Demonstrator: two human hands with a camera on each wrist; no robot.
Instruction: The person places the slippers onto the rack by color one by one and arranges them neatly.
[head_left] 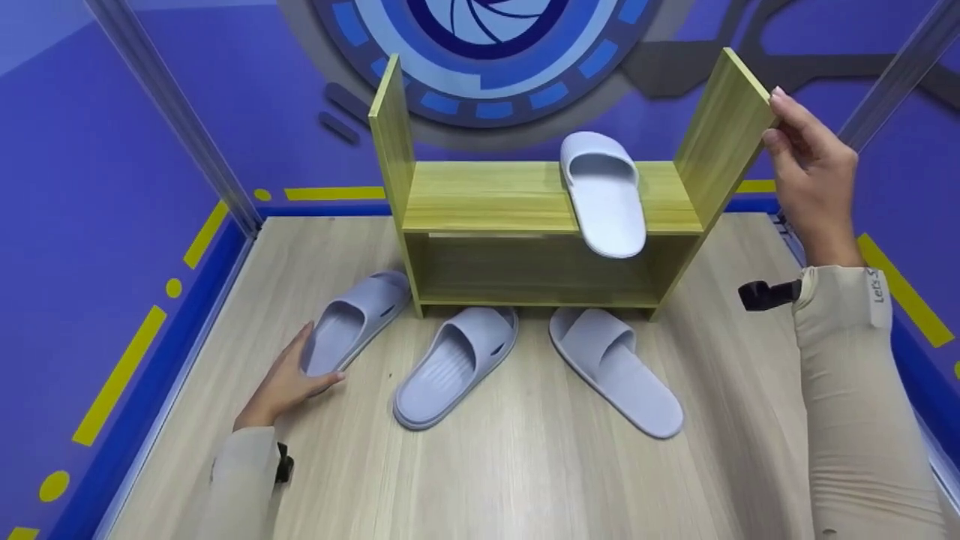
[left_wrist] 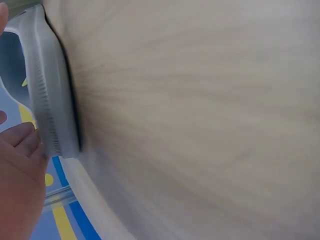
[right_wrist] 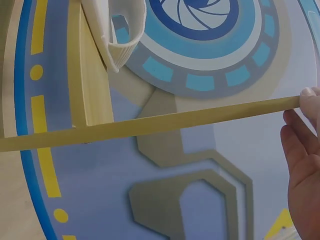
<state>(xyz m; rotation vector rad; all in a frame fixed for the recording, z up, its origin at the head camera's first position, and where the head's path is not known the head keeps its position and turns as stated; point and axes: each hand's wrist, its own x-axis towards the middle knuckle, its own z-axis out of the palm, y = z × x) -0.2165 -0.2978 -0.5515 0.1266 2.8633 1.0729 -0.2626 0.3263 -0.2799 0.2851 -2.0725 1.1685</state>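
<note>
At the left, my left hand (head_left: 289,382) holds the heel end of a grey slipper (head_left: 364,307), its thumb along one side and fingers along the other. In the left wrist view the slipper (left_wrist: 47,90) stays close against the wooden surface. My right hand (head_left: 817,169) pinches the upper front corner of the right side panel of a yellow-green wooden shoe rack (head_left: 480,195), thumb and fingers on either face. A white slipper (head_left: 607,202) lies on the rack's upper shelf, heel jutting over its front edge.
Another grey slipper (head_left: 450,371) lies before the rack, angled left. To its right a further grey slipper (head_left: 622,375) points its toe toward the rack. Blue patterned walls (head_left: 97,187) enclose the wooden surface (head_left: 517,480) at the back and both sides.
</note>
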